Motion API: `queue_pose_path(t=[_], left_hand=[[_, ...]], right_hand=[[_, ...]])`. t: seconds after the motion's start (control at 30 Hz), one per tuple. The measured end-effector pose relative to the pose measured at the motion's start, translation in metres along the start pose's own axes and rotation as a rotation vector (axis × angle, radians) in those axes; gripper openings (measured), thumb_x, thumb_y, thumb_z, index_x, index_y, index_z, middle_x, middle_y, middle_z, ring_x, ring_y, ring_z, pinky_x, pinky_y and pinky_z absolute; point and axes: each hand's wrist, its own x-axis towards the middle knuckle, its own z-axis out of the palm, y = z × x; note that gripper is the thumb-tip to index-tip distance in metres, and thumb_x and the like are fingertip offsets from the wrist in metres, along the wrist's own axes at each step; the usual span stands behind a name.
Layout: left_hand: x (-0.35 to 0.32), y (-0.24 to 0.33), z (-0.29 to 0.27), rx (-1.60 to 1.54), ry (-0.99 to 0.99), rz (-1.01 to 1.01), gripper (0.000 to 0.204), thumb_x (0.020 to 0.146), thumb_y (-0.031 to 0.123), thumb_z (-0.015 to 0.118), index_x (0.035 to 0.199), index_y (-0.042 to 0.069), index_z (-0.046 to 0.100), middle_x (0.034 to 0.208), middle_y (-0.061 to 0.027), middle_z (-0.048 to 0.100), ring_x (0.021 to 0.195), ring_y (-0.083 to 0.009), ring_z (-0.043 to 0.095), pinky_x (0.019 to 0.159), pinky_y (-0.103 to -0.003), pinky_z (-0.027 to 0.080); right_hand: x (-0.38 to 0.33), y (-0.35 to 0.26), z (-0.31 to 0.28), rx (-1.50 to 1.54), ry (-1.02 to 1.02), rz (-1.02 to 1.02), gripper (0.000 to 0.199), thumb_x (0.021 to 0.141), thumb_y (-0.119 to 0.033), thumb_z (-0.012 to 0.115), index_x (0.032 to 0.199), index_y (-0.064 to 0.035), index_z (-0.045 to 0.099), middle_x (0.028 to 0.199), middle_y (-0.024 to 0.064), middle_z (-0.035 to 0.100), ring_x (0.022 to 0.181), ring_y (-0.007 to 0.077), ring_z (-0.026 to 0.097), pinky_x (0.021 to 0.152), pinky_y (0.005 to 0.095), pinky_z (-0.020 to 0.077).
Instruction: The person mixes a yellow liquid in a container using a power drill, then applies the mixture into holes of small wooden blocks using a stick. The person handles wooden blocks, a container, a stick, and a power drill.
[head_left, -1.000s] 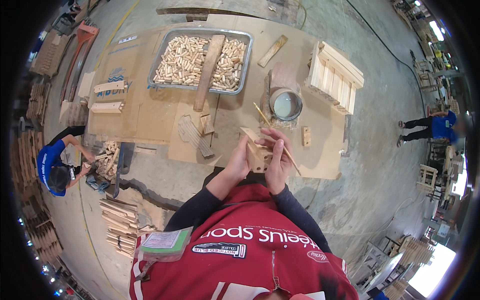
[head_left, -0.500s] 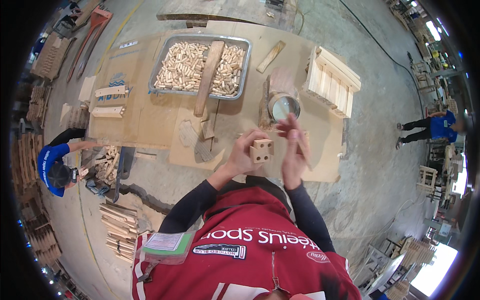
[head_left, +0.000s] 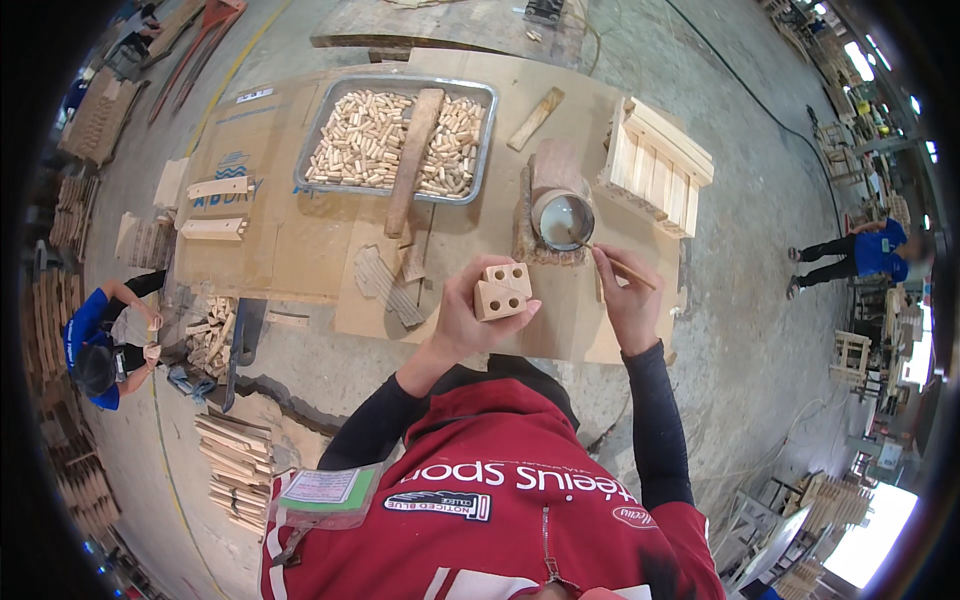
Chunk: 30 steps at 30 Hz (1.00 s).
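Observation:
My left hand (head_left: 462, 318) is closed around two wooden pieces (head_left: 502, 293), held side by side. Their end faces point up and show several round drilled holes. In my right hand (head_left: 632, 308) a thin wooden stick (head_left: 630, 268) is pinched between the fingers. It slants down to the near rim of a round pot (head_left: 565, 220) holding whitish liquid; whether its tip is a brush I cannot make out. The pot leans in a rough wooden holder (head_left: 527, 225) on the cardboard-covered table.
Beyond my left hand stands a tray (head_left: 486, 170) full of short dowels, a wooden bar (head_left: 413, 165) across it. Stacked slats (head_left: 655, 165) sit right of the pot. Two drilled strips (head_left: 215, 229) lie far left. One person (head_left: 100, 350) works at left; another (head_left: 875, 250) stands at right.
My right hand has moved right, and the stick now reaches into the pot. The wooden pieces in my left hand have tilted and shifted slightly left and up, showing two offset end faces.

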Motion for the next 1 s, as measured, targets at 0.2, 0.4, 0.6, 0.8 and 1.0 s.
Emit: queue_pose_path(t=[0.2,0.4,0.6,0.8,1.0], left_hand=[[0.001,0.011,-0.010,0.038,0.005,-0.113,0.037,0.075,0.006,0.078,0.106,0.003,0.058,0.083,0.0009,0.062,0.074,-0.0064,0.060,0.067,-0.023,0.051],[0.003,0.017,-0.012,0.013,-0.032,-0.166,0.038,0.073,0.000,0.073,0.108,0.003,0.059,0.087,-0.0018,0.065,0.080,-0.0080,0.064,0.071,-0.024,0.052],[0.005,0.021,-0.015,0.066,-0.076,-0.133,0.045,0.069,0.001,0.076,0.111,0.004,0.060,0.090,-0.0059,0.068,0.085,-0.0139,0.068,0.075,-0.028,0.053],[0.008,0.026,-0.016,0.089,-0.133,-0.117,0.045,0.067,0.000,0.074,0.109,0.003,0.060,0.092,-0.0021,0.064,0.086,-0.0084,0.062,0.077,-0.025,0.050],[0.011,0.031,-0.016,0.114,-0.149,-0.097,0.040,0.068,0.005,0.077,0.105,0.005,0.063,0.088,-0.0074,0.068,0.081,-0.0177,0.069,0.072,-0.028,0.052]], right_hand=[[-0.015,-0.027,0.011,-0.099,-0.048,-0.072,0.011,0.089,-0.007,0.070,0.099,-0.0037,0.072,0.089,0.0107,0.073,0.078,0.0236,0.071,0.069,0.0305,0.0537],[-0.023,-0.014,0.018,0.167,0.036,0.064,0.015,0.094,-0.010,0.067,0.101,0.0036,0.070,0.092,0.0120,0.073,0.085,0.0173,0.072,0.077,0.0270,0.0566],[-0.017,-0.003,0.015,0.699,0.115,0.400,0.020,0.096,-0.005,0.062,0.112,0.0073,0.061,0.104,0.0165,0.070,0.094,0.0219,0.071,0.083,0.0292,0.0590],[-0.011,0.019,0.008,0.979,0.179,0.649,0.022,0.096,-0.012,0.064,0.110,0.0037,0.060,0.107,0.0180,0.069,0.097,0.0235,0.071,0.081,0.0291,0.0599],[-0.005,0.041,0.000,0.878,0.153,0.733,0.024,0.098,-0.021,0.063,0.109,-0.0002,0.061,0.107,0.0161,0.070,0.096,0.0223,0.071,0.076,0.0279,0.0600]])
